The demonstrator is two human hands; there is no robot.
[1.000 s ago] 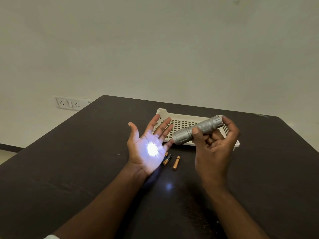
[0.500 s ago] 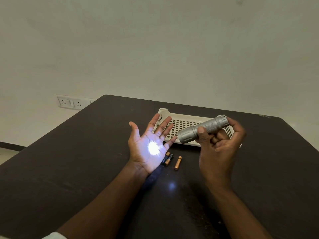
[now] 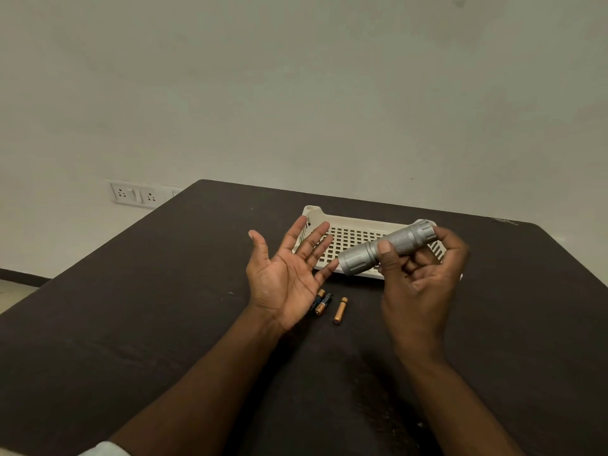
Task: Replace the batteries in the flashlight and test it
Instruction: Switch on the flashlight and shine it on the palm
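My right hand (image 3: 419, 281) grips a silver flashlight (image 3: 386, 246) above the table, thumb on its barrel, a finger at its tail end. The lens end points left and down toward my left hand (image 3: 284, 278). That hand is held palm up, fingers spread, holding nothing, and no light spot shows on the palm. Three loose batteries lie on the dark table (image 3: 148, 307) just below the hands: two black-and-copper ones side by side (image 3: 320, 302) and a copper one (image 3: 340, 310) to their right.
A cream perforated plastic tray (image 3: 348, 235) sits behind the hands, partly hidden by the flashlight. A wall socket plate (image 3: 136, 194) is on the wall past the table's far left edge. The table's right edge runs close to my right hand.
The bright light spot on my left palm and its glint on the table have gone out. Both hands hold nearly the same pose; the flashlight stays in my right hand.
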